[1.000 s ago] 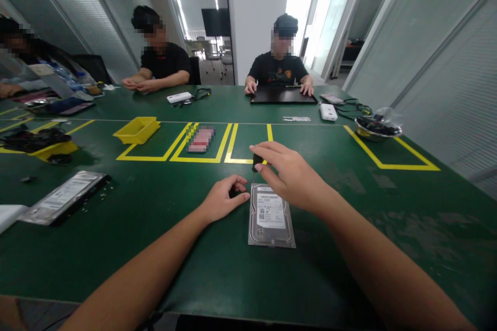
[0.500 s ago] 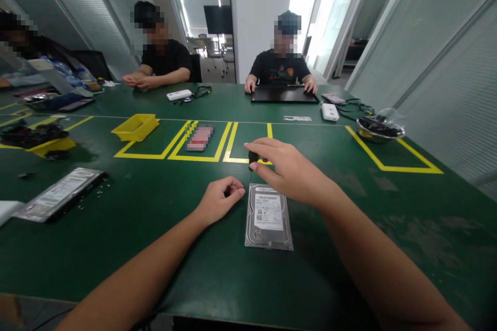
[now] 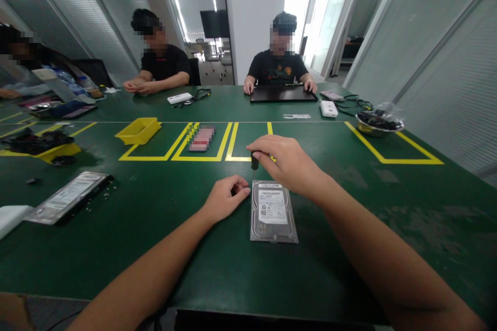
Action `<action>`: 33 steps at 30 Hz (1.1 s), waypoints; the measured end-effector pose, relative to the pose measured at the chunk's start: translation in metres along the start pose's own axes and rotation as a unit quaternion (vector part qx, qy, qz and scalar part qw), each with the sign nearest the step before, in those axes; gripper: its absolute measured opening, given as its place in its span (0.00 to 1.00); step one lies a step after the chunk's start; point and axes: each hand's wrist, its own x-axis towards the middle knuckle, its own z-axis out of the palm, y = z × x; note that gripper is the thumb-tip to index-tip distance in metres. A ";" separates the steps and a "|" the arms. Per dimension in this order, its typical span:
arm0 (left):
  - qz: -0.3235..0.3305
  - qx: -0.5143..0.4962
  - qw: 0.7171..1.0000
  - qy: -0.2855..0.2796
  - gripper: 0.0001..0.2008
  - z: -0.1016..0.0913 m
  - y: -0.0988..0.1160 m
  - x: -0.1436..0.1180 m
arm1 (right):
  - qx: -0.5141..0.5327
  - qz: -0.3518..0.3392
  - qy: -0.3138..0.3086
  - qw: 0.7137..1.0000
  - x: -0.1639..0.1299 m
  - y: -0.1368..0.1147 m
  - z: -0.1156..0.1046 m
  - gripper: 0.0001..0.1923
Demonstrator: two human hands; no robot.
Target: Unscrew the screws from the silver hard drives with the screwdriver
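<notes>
A silver hard drive (image 3: 273, 212) with a white label lies flat on the green table in front of me. My right hand (image 3: 285, 160) is closed around the dark handle of a small screwdriver (image 3: 254, 161). The screwdriver stands nearly upright, its thin shaft reaching down to the drive's far left corner. Beside that corner my left hand (image 3: 227, 196) rests on the table, fingers loosely curled, with a gap between thumb and fingers. Nothing shows in it. Whether its thumb touches the drive's edge, I cannot tell.
At left lie another hard drive (image 3: 73, 196) and several small loose bits (image 3: 106, 194). Farther back are a yellow bin (image 3: 139, 132), a pink blurred item (image 3: 202, 138) and yellow tape outlines. A metal bowl of dark parts (image 3: 378, 123) stands right. People sit opposite, one holding a black panel (image 3: 283, 93).
The view has shifted slightly. My right fingers have changed position on the screwdriver, and more of its handle shows below them. My left hand stays beside the drive.
</notes>
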 end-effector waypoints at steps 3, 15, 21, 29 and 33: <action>0.003 0.007 1.000 -0.006 0.09 0.000 0.001 0.001 | 0.005 -0.004 0.004 1.000 0.001 0.001 0.002 0.12; 0.011 0.025 0.999 -0.025 0.08 -0.002 0.001 0.001 | -0.001 0.005 -0.017 1.000 0.001 0.001 -0.002 0.10; 0.008 0.026 0.999 -0.034 0.08 -0.002 0.001 0.003 | 0.008 0.004 -0.004 1.000 0.001 0.002 -0.001 0.10; 0.021 0.042 0.998 -0.033 0.08 0.001 0.002 0.002 | -0.019 0.019 0.051 0.998 0.000 0.005 0.005 0.10; 0.034 0.052 0.998 -0.026 0.12 0.003 0.000 0.002 | 0.004 0.008 0.046 0.999 0.000 0.008 0.007 0.12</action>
